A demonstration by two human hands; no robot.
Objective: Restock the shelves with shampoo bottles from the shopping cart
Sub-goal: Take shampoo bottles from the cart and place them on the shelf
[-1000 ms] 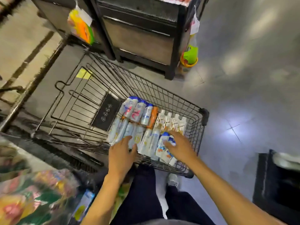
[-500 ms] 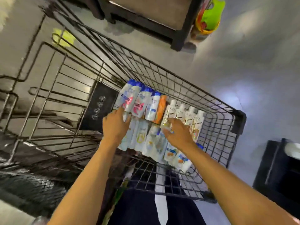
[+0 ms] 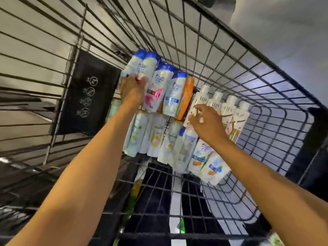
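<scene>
**Both hands in the cart, one bottle each**

The shopping cart (image 3: 230,55) is filling most of the view, seen from above through its wire basket. A black placard (image 3: 88,96) is hanging on the cart's left wall.

The shampoo bottles (image 3: 156,137) are lying flat on the cart floor in two rows, one against the cart's far wall and one nearer the cart's middle. In the far row, blue-capped ones are sitting toward the cart's left. One orange bottle (image 3: 186,98) is lying mid-row, and white ones are lying toward the cart's right.

The left hand (image 3: 132,89) is reaching to the left end of the far row, fingers curling round a blue-capped bottle (image 3: 136,64). The right hand (image 3: 207,125) is reaching past the near row. Its thumb and fingers are pinching the leftmost white bottle (image 3: 201,95), just beside the orange one.
</scene>
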